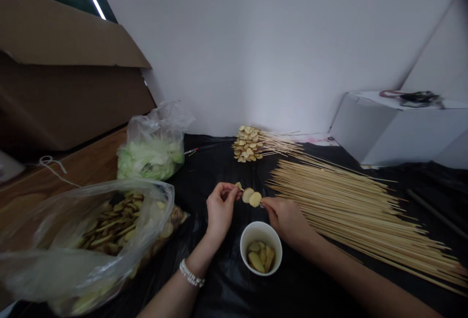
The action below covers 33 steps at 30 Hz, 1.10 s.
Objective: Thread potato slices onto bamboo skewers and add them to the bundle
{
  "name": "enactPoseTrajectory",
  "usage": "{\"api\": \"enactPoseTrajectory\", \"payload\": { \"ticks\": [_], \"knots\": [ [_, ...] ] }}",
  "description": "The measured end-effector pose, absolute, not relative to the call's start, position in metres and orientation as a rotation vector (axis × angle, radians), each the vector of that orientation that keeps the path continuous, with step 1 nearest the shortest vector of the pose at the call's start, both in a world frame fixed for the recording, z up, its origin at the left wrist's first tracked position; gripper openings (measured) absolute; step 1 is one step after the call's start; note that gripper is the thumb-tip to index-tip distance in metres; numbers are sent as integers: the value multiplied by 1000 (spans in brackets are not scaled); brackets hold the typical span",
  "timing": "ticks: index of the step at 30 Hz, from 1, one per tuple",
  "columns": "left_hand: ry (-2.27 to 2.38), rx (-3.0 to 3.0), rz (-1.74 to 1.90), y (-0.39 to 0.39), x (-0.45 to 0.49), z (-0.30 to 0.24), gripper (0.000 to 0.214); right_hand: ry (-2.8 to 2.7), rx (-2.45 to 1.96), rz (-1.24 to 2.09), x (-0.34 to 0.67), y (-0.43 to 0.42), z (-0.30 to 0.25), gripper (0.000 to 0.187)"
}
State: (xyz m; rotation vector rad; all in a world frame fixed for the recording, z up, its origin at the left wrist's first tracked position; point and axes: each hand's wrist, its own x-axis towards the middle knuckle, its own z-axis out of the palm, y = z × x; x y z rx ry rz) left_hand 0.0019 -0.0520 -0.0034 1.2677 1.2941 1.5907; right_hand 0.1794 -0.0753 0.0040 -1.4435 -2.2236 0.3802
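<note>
My left hand (220, 209) is pinched on a potato slice (238, 186) at the tip of a thin bamboo skewer. My right hand (284, 216) grips the same skewer just behind two more pale potato slices (251, 197) threaded on it. Both hands hover over a black plastic sheet (219, 167). Just below them stands a white cup (261, 248) with several potato slices inside. A pearl bracelet (190, 275) sits on my left wrist.
A pile of finished potato skewers (250, 144) lies at the back by the wall. Many bare bamboo skewers (351, 210) spread to the right. A clear bag of potato slices (98, 235) and a bag of greens (153, 154) sit left, with a cardboard box (69, 74) behind them. A white box (395, 128) stands right.
</note>
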Motion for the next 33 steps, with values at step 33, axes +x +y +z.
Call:
{"api": "enactPoseTrajectory", "payload": {
  "ticks": [33],
  "knots": [
    [1002,2075,918,-58,9,-9,34,-2074,-1438,162,204,-52,3,29]
  ]
}}
